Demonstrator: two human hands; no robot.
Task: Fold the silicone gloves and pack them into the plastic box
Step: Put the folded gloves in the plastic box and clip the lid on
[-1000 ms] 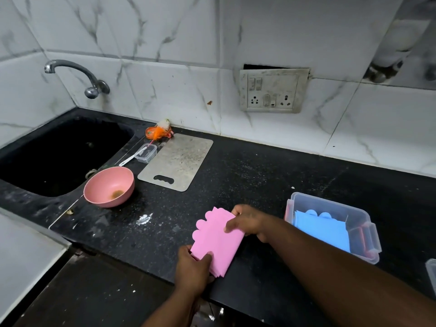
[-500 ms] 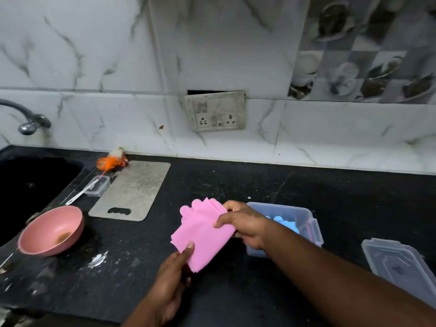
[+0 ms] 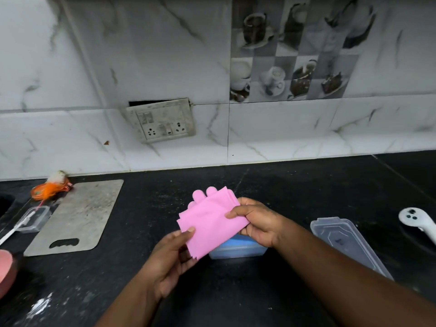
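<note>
Folded pink glove (image 3: 212, 223) held up in the air, right over the box (image 3: 238, 250) near the front edge of the table (image 3: 283, 185), likely to drop straight in. Pinched at the near corner by the left hand (image 3: 169, 256), thumb on top, fingers (image 3: 182, 254) curled under. Pinched at the other side by the right hand (image 3: 257, 223). Lid (image 3: 346, 241) off, lying beside.

Count at this moment. Hands: 2, the left hand (image 3: 169, 258) and the right hand (image 3: 257, 223). Pink glove (image 3: 210, 220): 1 folded bundle, layers not countable. Plastic box (image 3: 236, 253): 1; blue contents (image 3: 243, 242) mostly hidden, number unclear. Lid (image 3: 349, 244): 1. Cutting board (image 3: 75, 215): 1. Small clear container (image 3: 34, 219): 1. Orange scrubber (image 3: 48, 188): 1. Pink bowl (image 3: 6, 267): 1, cut by the frame edge. White handle (image 3: 417, 220): 1. Socket panel (image 3: 162, 120): 1, with 2 sockets.
</note>
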